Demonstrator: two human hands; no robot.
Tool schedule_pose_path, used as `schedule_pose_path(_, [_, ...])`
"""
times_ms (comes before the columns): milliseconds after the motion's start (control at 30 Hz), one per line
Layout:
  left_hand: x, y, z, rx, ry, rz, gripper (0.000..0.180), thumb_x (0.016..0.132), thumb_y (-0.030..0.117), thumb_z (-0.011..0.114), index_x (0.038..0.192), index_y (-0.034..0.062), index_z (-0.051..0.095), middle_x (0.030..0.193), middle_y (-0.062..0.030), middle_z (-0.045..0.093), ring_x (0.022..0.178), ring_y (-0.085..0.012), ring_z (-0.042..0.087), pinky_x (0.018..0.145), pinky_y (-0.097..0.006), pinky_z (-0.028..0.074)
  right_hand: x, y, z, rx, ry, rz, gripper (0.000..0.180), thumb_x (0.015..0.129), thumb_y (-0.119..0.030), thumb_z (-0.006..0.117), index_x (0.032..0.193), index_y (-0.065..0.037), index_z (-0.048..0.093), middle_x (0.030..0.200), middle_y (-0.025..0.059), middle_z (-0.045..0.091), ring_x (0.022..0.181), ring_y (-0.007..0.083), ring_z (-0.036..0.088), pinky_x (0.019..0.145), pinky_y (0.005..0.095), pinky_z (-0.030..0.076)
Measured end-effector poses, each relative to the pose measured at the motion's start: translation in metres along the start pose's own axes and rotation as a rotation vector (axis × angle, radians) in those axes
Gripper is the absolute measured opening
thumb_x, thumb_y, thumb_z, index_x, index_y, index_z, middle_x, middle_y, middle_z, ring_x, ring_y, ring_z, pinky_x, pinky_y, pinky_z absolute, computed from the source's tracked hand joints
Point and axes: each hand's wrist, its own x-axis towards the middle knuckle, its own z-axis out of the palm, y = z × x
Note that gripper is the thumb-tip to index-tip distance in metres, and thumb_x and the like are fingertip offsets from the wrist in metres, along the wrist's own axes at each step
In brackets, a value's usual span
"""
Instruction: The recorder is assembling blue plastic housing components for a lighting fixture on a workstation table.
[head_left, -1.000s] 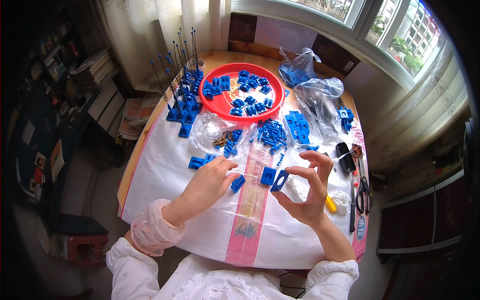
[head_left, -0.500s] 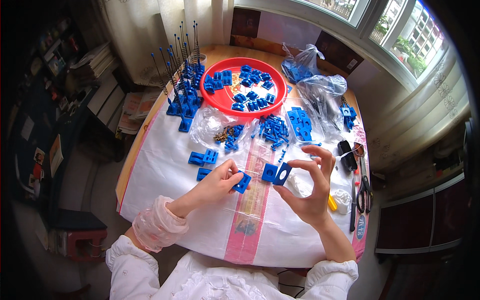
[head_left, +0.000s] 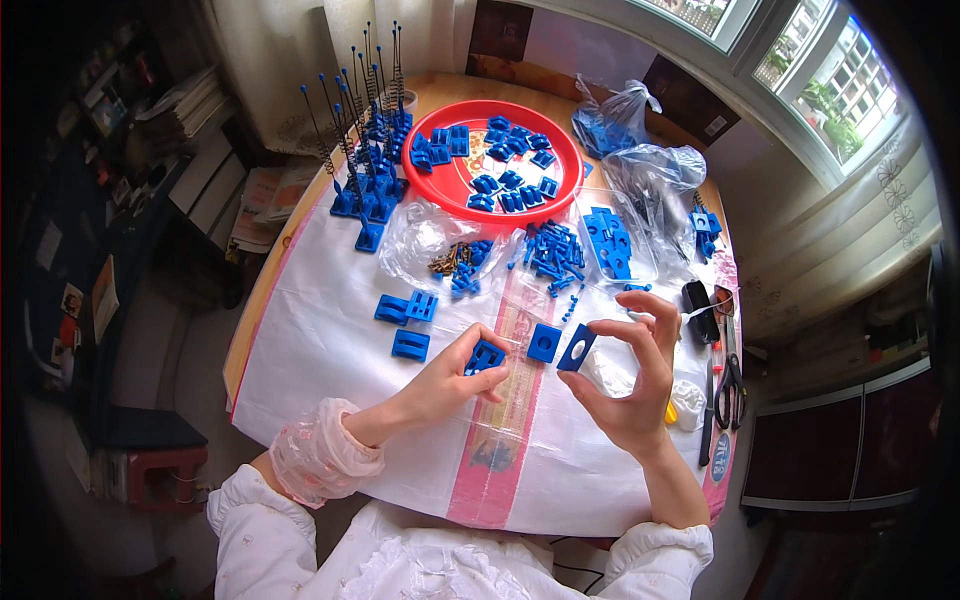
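Observation:
My left hand (head_left: 450, 375) is closed around a small blue plastic block with slots (head_left: 487, 356), fingers curled beneath it and thumb along its near side. Thumb and forefinger of my right hand (head_left: 638, 390) pinch a flat blue plate with an oval-looking hole (head_left: 570, 358) by opposite edges, tilted above the table. Between the two hands a blue square piece with a round recess (head_left: 543, 343) lies on the cloth. Left of my left hand rest a blue curved bracket (head_left: 410, 345), another curved bracket (head_left: 391, 309) and a slotted piece (head_left: 421, 306).
A red round tray (head_left: 420, 187) holds several blue parts. Blue stands with springs on rods (head_left: 372, 195) crowd the far left. Blue pins (head_left: 553, 252), brass-coloured screws (head_left: 452, 262) and perforated blue plates (head_left: 607, 240) lie mid-table. Plastic bags (head_left: 655, 190) and black-handled scissors (head_left: 732, 385) are at right.
The block in my left hand has turned, showing its slotted side, and my fingers have shifted around it. My right hand's plate has moved slightly right, away from the square piece.

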Motion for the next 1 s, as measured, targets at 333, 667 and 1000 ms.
schedule_pose_path(333, [0.003,-0.009,-0.014,-0.043,0.081,-0.081,0.038,0.107,0.036,0.044,0.096,0.0037,0.061,0.072,-0.0011,0.056,0.055,-0.0057,0.045,0.049,-0.021,0.036,0.001,0.001,0.002,0.022,0.008,-0.019,0.05,0.057,-0.013,0.09,0.101,-0.013,0.068,0.121,0.0114,0.05,0.115,0.0275,0.047,0.084,0.0396,0.039])
schedule_pose_path(667, [0.005,-0.003,-0.013,-0.555,-0.148,-0.227,0.047,0.109,0.03,0.034,0.142,-0.0011,0.045,0.106,-0.0081,0.06,0.091,-0.0125,0.057,0.078,-0.026,0.048,0.001,0.004,0.002,-0.035,0.012,-0.032,0.05,0.057,-0.014,0.09,0.102,-0.014,0.068,0.121,0.0109,0.052,0.115,0.0272,0.048,0.085,0.0396,0.038])
schedule_pose_path(1000, [0.006,-0.001,-0.019,-0.618,-0.184,-0.199,0.053,0.104,0.021,0.046,0.151,0.0029,0.029,0.125,-0.0142,0.057,0.119,-0.0241,0.057,0.102,-0.035,0.048,0.001,0.005,0.004,-0.043,-0.003,-0.023,0.05,0.057,-0.014,0.09,0.102,-0.014,0.068,0.121,0.0112,0.051,0.115,0.0271,0.048,0.086,0.039,0.038])
